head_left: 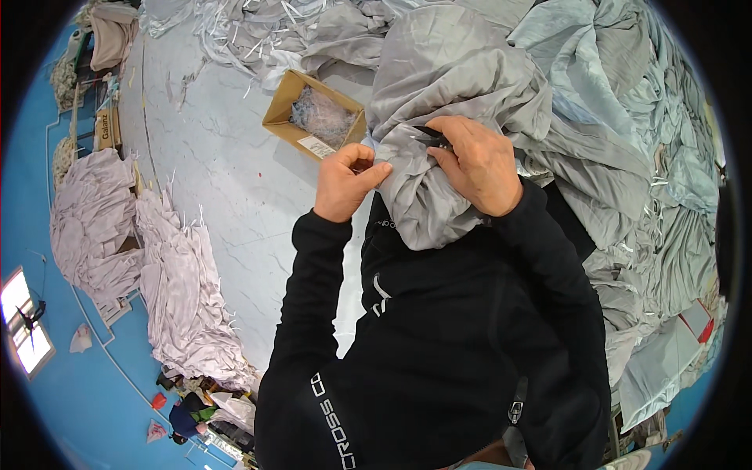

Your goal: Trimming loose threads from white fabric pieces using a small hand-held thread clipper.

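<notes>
A fold dragging left could tip the open box [291, 139] of scraps [323, 117]. My left hand [343, 184] pinches the edge of the grey cloth [442, 70] heaped in front of me; if that pinch slips, the black snips [430, 131] gripped in my right hand [478, 160], their tip pointing left over the folds, could nick the cloth or me

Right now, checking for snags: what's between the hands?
In the head view, grey fabric and part of a black tool lie between left hand and right hand.
</notes>
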`<action>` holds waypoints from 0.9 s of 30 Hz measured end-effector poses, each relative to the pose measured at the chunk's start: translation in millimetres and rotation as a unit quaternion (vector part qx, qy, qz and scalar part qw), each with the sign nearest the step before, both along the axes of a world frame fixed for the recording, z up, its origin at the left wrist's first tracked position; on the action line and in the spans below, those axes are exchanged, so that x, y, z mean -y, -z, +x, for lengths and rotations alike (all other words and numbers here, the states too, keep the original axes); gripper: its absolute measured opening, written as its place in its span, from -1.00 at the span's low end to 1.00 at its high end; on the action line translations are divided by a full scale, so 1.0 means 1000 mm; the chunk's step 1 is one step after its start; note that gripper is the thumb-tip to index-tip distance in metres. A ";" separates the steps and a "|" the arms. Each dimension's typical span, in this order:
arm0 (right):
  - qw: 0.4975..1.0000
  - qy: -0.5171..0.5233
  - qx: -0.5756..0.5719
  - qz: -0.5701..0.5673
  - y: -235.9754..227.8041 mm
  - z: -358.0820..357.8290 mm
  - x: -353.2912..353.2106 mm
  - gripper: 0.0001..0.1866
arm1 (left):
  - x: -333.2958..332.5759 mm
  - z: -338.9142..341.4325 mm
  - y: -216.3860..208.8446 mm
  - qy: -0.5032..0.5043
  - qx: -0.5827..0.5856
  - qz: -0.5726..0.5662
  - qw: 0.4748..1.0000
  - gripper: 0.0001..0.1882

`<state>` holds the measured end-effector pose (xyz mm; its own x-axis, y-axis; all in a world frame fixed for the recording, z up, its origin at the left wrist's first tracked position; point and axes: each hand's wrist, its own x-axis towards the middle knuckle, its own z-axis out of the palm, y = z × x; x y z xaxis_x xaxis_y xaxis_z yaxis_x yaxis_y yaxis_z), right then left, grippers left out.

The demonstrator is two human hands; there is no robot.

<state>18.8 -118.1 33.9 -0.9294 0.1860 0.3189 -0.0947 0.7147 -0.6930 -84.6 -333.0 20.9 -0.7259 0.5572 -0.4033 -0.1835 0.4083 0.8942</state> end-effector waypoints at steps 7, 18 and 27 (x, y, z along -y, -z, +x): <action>0.983 -0.026 -0.017 -0.181 -0.011 0.005 0.013 -0.71 | -0.010 0.017 -0.012 -0.097 0.027 0.120 0.988 -0.90; 0.972 -0.059 -0.036 -0.223 -0.008 -0.003 0.013 -0.76 | -0.029 0.030 -0.031 -0.030 -0.091 0.121 0.988 -0.93; 0.985 -0.069 -0.060 -0.148 -0.005 -0.005 0.004 -0.82 | -0.043 0.030 -0.036 0.022 -0.181 0.051 0.982 -0.95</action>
